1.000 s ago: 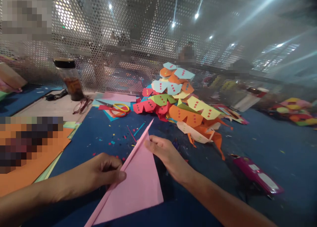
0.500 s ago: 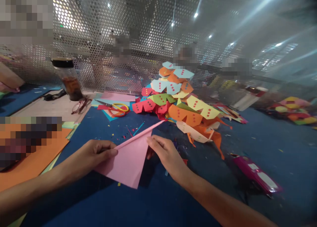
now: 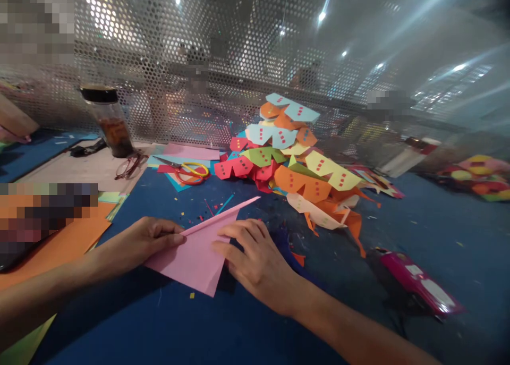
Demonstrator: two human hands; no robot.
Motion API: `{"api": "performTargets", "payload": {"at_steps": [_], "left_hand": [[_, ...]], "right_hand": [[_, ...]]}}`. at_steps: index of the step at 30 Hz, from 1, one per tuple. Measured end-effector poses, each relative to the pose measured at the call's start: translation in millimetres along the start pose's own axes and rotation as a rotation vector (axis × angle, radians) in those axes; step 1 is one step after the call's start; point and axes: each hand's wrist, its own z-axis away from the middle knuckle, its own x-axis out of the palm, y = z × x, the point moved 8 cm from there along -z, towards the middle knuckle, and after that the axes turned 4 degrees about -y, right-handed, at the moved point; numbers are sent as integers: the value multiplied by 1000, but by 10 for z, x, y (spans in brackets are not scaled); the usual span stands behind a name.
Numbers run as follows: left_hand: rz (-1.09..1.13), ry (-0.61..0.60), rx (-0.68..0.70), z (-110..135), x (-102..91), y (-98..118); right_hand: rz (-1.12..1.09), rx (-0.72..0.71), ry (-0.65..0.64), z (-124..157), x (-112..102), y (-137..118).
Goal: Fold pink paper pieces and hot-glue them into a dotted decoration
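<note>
Rolling step, apparently: my left hand (image 3: 153, 242) pinches pink paper (image 3: 195, 263), right hand (image 3: 257, 264) loosely spread over it; next turn needs even pressure, I judge.

The room was dim, but small lamps (image 3: 321, 17) shone up high.
White streaks crossed the top right, shadows darkened the blue table (image 3: 167, 330), and the right edge looked blurry, maybe stretched.

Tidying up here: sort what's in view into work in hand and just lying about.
In hand:
Pink paper sheet with folded edge, held by the left hand, right hand over it

Probably lying about:
Multicoloured folded paper pile (perhaps related)
Metal scissors with red and yellow handles
Clear bottle with black lid
Glossy magenta oblong case
</note>
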Motion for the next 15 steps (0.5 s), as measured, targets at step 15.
{"api": "performTargets", "payload": {"at_steps": [15], "left_hand": [[-452,190,244,104,138,265]], "right_hand": [[-207,-69,-10,-37,75,-104]]}}
